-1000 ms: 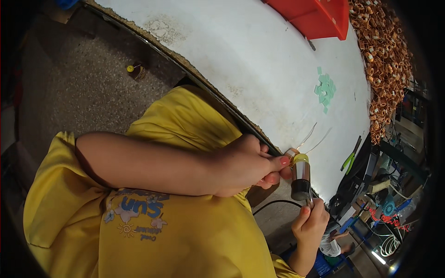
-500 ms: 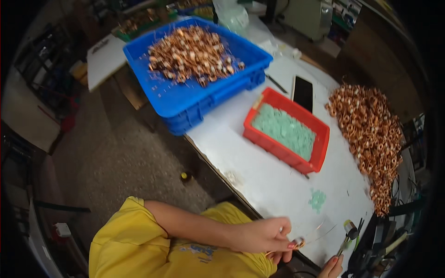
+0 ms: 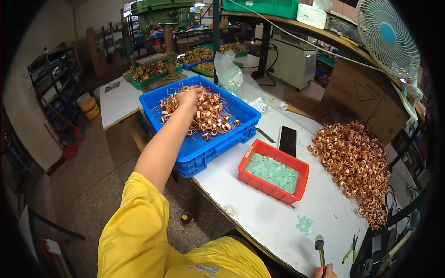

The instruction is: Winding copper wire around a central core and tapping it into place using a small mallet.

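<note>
My left arm stretches far out to the blue tray [image 3: 185, 160], and my left hand [image 3: 189, 96] is at the heap of copper wire coils [image 3: 211, 113] inside it. Its fingers are mostly hidden among the coils, so whether they grip one does not show. At the lower edge my right hand [image 3: 327, 272] is closed round the handle of a small hammer [image 3: 320, 244], its head pointing up and away from me. To the right of the hammer a pair of green-handled pliers [image 3: 352, 250] lies on the white table [image 3: 264, 231].
A red bin [image 3: 273, 192] holds pale green flat pieces [image 3: 272, 172]; a small patch of similar pieces [image 3: 304, 224] lies nearer me. Beyond it is a black phone [image 3: 288, 141]. Many more coils [image 3: 354, 167] are piled at the right, below a fan [image 3: 389, 37].
My left hand has gone from near my body, where it held a coil with loose wire ends, up to the blue tray. My right hand keeps the hammer low. The view has tilted up.
</note>
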The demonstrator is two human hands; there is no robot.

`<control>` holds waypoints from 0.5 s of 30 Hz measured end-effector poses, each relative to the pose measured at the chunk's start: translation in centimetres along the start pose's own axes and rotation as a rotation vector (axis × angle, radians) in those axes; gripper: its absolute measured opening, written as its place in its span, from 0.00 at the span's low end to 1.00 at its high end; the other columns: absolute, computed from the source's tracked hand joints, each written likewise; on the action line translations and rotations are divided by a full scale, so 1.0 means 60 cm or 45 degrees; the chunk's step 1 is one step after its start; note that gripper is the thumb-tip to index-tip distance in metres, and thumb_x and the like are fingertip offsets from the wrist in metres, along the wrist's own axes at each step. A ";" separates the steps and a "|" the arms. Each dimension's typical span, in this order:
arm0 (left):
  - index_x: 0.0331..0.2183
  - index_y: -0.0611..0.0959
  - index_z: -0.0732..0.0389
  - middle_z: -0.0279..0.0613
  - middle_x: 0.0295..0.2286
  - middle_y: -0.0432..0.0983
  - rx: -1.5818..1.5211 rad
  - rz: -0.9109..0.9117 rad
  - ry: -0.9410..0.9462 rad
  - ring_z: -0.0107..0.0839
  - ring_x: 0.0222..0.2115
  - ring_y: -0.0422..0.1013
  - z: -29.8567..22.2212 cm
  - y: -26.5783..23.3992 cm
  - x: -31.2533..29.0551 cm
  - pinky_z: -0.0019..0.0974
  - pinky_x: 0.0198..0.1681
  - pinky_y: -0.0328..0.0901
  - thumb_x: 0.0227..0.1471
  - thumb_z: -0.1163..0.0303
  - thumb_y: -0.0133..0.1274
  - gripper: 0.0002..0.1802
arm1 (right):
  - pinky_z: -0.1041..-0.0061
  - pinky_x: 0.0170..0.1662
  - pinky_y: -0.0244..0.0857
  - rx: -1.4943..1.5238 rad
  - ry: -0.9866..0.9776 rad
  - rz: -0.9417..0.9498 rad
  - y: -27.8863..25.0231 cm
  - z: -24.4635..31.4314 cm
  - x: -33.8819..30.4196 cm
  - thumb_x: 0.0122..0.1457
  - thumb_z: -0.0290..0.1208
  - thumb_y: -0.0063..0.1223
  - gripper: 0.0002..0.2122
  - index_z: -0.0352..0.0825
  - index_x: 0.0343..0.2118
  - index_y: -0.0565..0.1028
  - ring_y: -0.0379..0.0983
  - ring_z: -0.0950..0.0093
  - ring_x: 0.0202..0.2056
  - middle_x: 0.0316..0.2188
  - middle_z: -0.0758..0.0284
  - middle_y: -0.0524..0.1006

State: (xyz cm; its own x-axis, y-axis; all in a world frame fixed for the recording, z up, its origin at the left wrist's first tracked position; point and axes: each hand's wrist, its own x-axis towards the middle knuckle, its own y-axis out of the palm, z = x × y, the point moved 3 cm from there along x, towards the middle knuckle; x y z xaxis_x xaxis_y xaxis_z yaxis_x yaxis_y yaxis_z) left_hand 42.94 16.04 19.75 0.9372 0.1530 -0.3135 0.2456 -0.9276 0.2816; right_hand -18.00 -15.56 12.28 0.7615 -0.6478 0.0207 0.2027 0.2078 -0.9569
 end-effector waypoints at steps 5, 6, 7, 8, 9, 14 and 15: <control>0.25 0.77 0.65 0.38 0.20 0.75 0.104 -0.245 0.725 0.21 0.18 0.66 -0.013 -0.003 0.011 0.20 0.19 0.59 0.53 0.69 0.49 0.09 | 0.64 0.26 0.61 -0.013 -0.007 0.022 -0.009 0.015 -0.003 0.59 0.31 0.39 0.09 0.29 0.28 0.66 0.66 0.58 0.20 0.18 0.55 0.70; 0.27 0.75 0.67 0.40 0.21 0.76 0.119 -0.248 0.767 0.22 0.18 0.67 -0.031 -0.001 -0.003 0.21 0.20 0.60 0.53 0.71 0.49 0.08 | 0.64 0.26 0.61 -0.018 -0.013 0.030 -0.011 0.017 -0.003 0.59 0.31 0.39 0.09 0.29 0.28 0.66 0.66 0.58 0.19 0.18 0.55 0.70; 0.30 0.73 0.68 0.41 0.22 0.76 -0.049 -0.075 0.911 0.22 0.19 0.68 -0.050 0.007 -0.022 0.21 0.22 0.62 0.53 0.72 0.49 0.07 | 0.64 0.26 0.61 -0.025 -0.011 0.027 -0.014 0.016 -0.003 0.59 0.31 0.39 0.09 0.29 0.28 0.66 0.66 0.58 0.19 0.18 0.55 0.70; 0.33 0.72 0.69 0.43 0.23 0.77 -0.216 0.096 1.056 0.23 0.20 0.69 -0.071 0.011 -0.050 0.22 0.23 0.64 0.53 0.73 0.49 0.08 | 0.64 0.26 0.61 -0.027 -0.034 0.017 -0.014 0.014 -0.002 0.59 0.31 0.40 0.09 0.29 0.28 0.66 0.66 0.57 0.20 0.18 0.55 0.70; 0.33 0.72 0.69 0.43 0.23 0.77 -0.216 0.109 1.044 0.23 0.20 0.69 -0.080 0.023 -0.100 0.22 0.23 0.64 0.53 0.73 0.49 0.08 | 0.64 0.26 0.61 -0.033 -0.036 0.008 -0.012 0.012 -0.004 0.59 0.31 0.40 0.09 0.29 0.28 0.66 0.67 0.57 0.20 0.18 0.54 0.70; 0.36 0.69 0.63 0.42 0.30 0.78 0.242 0.475 1.520 0.25 0.25 0.72 -0.058 0.033 -0.326 0.22 0.26 0.65 0.48 0.78 0.53 0.12 | 0.63 0.27 0.62 -0.014 -0.041 0.012 0.001 0.008 -0.006 0.59 0.32 0.41 0.10 0.29 0.29 0.66 0.67 0.56 0.20 0.19 0.53 0.71; 0.35 0.71 0.62 0.39 0.32 0.78 0.485 0.570 1.565 0.24 0.24 0.71 -0.032 0.043 -0.359 0.23 0.27 0.65 0.46 0.79 0.53 0.12 | 0.63 0.27 0.62 -0.004 -0.035 0.015 0.004 0.008 -0.004 0.59 0.32 0.41 0.10 0.29 0.29 0.66 0.67 0.55 0.20 0.19 0.53 0.71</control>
State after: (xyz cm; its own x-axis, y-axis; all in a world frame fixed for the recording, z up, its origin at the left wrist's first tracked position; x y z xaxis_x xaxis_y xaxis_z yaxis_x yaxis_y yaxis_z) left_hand 23.87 11.00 28.97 0.5806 -0.1669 0.7969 -0.0308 -0.9826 -0.1833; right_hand -17.85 -15.00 12.16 0.7804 -0.6250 0.0169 0.1917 0.2134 -0.9580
